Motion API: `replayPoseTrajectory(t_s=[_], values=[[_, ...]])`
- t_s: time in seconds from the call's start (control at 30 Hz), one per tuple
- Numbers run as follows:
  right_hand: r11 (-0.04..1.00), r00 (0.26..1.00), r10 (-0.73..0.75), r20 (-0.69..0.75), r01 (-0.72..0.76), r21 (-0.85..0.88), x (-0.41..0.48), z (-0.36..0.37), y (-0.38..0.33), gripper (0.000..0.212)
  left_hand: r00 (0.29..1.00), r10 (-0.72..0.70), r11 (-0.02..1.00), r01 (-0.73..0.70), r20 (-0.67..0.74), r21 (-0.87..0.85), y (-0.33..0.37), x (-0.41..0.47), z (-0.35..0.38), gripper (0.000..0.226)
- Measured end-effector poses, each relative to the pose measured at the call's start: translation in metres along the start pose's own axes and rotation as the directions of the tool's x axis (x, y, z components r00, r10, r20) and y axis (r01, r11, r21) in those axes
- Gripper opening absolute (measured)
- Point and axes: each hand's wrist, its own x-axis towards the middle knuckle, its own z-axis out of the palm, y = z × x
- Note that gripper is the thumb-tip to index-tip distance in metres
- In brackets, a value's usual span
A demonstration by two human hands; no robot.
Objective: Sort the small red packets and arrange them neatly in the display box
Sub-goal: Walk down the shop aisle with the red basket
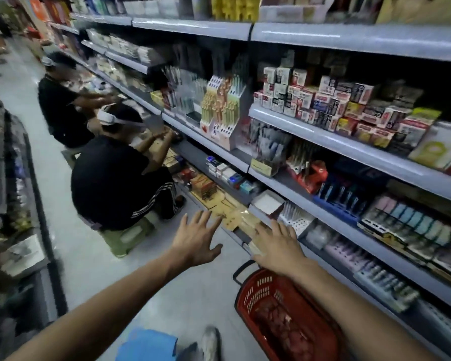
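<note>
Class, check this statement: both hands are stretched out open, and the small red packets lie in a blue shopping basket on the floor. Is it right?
No. The head view shows that the shopping basket is red, not blue. The rest holds: the left hand and the right hand are stretched out open, and the small red packets lie in that basket on the floor.

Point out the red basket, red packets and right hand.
red basket [257,293], head view, slotted left wall.
red packets [279,327], head view, middle of the pile in the basket.
right hand [279,250], head view, back of the hand.
</note>
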Motion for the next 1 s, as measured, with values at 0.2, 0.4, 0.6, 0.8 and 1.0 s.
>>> replayPoseTrajectory(t_s=[0.2, 0.4, 0.6, 0.8, 1.0], values=[[0.983, 0.984, 0.177, -0.036, -0.174, 0.061, 0.087, -0.010, -0.004, 0.091, 0.964, 0.260, 0.961, -0.265, 0.063, 0.081, -0.065, 0.119, 0.004, 0.088], [0.946, 0.953, 0.301, -0.021, -0.296, 0.133, 0.114, -0.011, -0.005, 0.097, 0.914, 0.399, 0.901, -0.405, 0.074, 0.156, -0.084, 0.184, -0.009, 0.086], [0.945, 0.956, 0.294, -0.024, -0.287, 0.160, 0.134, 0.012, -0.014, 0.092, 0.933, 0.360, 0.929, -0.360, 0.013, 0.085, -0.092, 0.192, 0.011, 0.086], [0.904, 0.924, 0.379, -0.046, -0.359, 0.234, 0.158, 0.047, -0.026, 0.092, 0.912, 0.405, 0.912, -0.408, 0.067, 0.050, -0.116, 0.223, 0.060, 0.086], [0.814, 0.835, 0.547, -0.056, -0.516, 0.268, 0.215, 0.109, -0.038, 0.090, 0.862, 0.491, 0.870, -0.493, 0.122, -0.022, -0.145, 0.299, 0.138, 0.085]])
